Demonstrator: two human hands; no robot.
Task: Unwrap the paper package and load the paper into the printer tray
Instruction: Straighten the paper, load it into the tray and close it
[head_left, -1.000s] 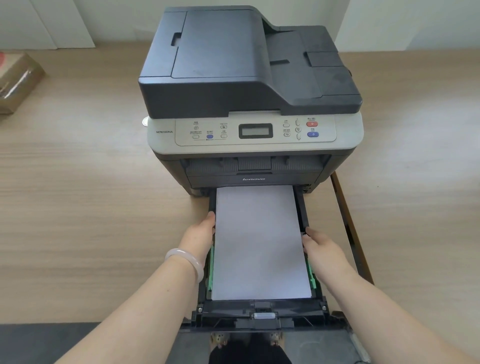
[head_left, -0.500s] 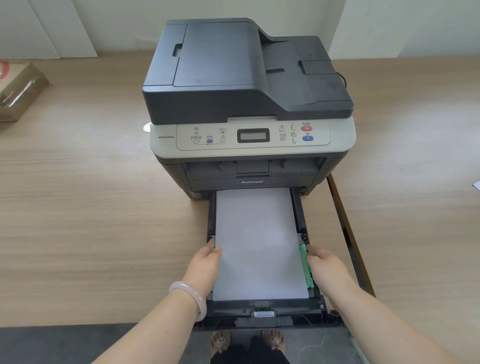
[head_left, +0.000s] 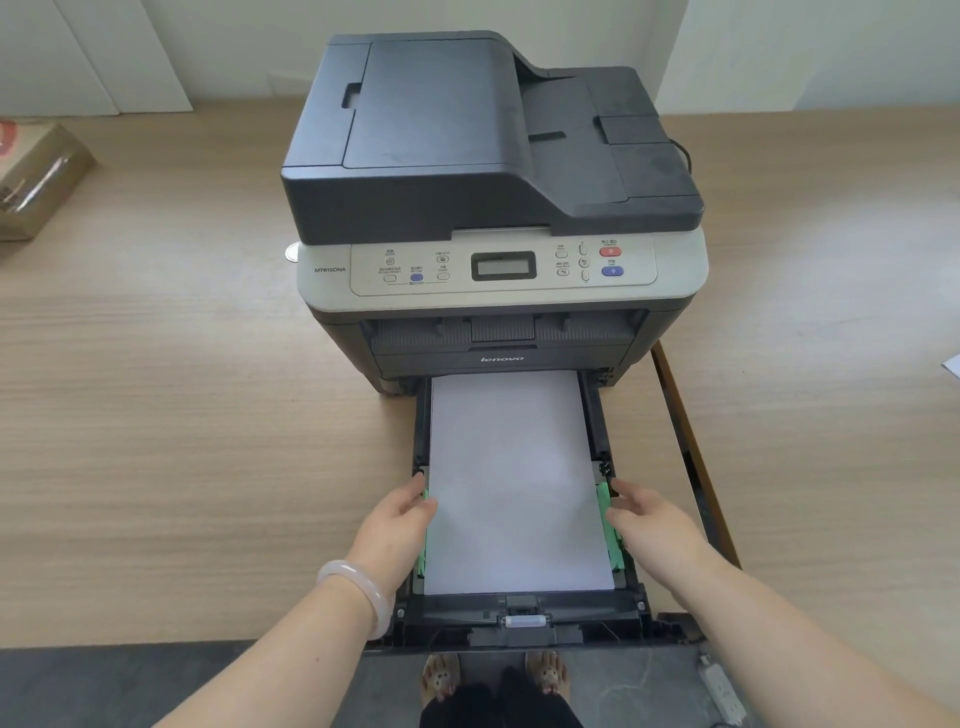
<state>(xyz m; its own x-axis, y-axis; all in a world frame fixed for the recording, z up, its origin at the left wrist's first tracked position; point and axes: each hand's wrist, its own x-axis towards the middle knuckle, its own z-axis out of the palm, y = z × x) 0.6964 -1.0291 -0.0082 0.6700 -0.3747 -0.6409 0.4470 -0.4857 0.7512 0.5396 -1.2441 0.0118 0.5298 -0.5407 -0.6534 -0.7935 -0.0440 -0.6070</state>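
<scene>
A grey and black printer (head_left: 493, 171) stands on a wooden table (head_left: 156, 415). Its black paper tray (head_left: 519, 621) is pulled out toward me, over the table's front edge. A stack of white paper (head_left: 514, 478) lies flat in the tray between green side guides (head_left: 605, 519). My left hand (head_left: 395, 530) rests at the left edge of the stack, fingers touching the paper and the left guide. My right hand (head_left: 649, 525) is by the right guide, fingers spread, holding nothing.
A brown cardboard box (head_left: 31, 176) lies at the table's far left. A dark gap (head_left: 691, 441) runs along the table to the right of the tray. A white power strip (head_left: 722, 691) lies on the grey floor, and my feet (head_left: 493, 675) show below the tray.
Both hands have slid back along the tray sides toward me, from the middle of the stack to its near half. The right hand's fingers have opened out.
</scene>
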